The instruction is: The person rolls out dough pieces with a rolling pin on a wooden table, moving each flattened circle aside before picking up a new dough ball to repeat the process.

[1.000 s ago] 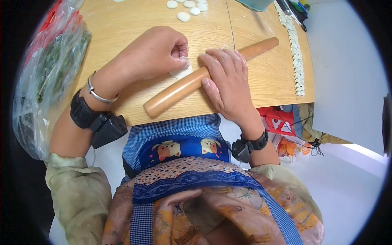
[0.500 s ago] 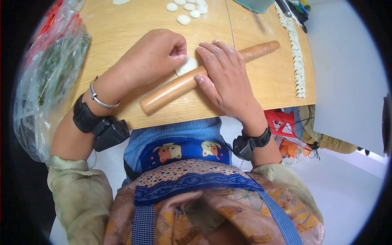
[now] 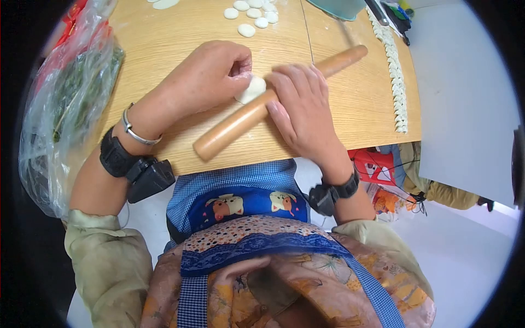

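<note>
My left hand is closed, its thumb and fingertips pinching the edge of a small round dough wrapper on the wooden table. Slantwise beside that wrapper lies a wooden rolling pin, touching or just overlapping its lower edge. My right hand rests over the pin's middle, fingers curled across the top and thumb on the near side. Flour whitens the fingertips. Under my right palm, part of the pin is hidden.
Several small dough discs lie at the far side, with flat wrappers left of them. A long row of folded dumplings runs along the right edge. Plastic bags of greens sit left; a teal bowl stands at the back.
The rolling pin has turned slightly, its near end shifting right and toward me, its far end moving left and away. My right fingers have curled further over it. The left hand barely moved.
</note>
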`<state>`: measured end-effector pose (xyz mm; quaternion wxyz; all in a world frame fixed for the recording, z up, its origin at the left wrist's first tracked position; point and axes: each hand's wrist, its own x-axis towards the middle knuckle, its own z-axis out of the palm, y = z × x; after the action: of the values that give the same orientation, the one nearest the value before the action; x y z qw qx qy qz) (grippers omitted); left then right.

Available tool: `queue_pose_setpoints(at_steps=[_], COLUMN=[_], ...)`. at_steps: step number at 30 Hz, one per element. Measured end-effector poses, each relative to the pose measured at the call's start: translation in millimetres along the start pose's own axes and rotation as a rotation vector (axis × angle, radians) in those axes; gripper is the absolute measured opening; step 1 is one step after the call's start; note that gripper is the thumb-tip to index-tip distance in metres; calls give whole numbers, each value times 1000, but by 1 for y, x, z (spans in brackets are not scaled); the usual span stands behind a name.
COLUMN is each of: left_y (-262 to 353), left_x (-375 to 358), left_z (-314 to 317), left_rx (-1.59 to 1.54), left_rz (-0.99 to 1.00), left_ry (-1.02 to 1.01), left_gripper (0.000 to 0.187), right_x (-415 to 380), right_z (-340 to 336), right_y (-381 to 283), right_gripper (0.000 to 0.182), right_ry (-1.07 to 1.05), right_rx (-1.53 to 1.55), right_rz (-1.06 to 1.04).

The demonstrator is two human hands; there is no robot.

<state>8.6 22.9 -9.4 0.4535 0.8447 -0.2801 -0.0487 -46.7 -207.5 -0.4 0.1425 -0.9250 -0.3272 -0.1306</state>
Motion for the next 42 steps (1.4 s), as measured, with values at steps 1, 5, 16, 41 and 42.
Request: queue_pose_setpoints(at_steps=[1,5,16,41,42], left_y=[3,6,9,9,10], left_x=[1,1,-2,-4,-4], left_z=[-1,4,-3,-7,-6], left_rx=[-35,-171,-169,76,75], left_rz=[-42,-87,-202,-62,-59], left_ry=[-21,-8,-164,-55,-62], left_gripper=[17,12,15,16,16], right_x=[-11,-41,-27,-29,-30], right_z=[-3,-12,-14,-7,-6], right_y=[-2,-8,-6,-14,-14], right_gripper=[37,50,48,52,52], right_ry=[-3,-79,-76,-51,-50], right_rx=[2,-16,-19,-46,-46], right_rz=[-5,119,80,108,116])
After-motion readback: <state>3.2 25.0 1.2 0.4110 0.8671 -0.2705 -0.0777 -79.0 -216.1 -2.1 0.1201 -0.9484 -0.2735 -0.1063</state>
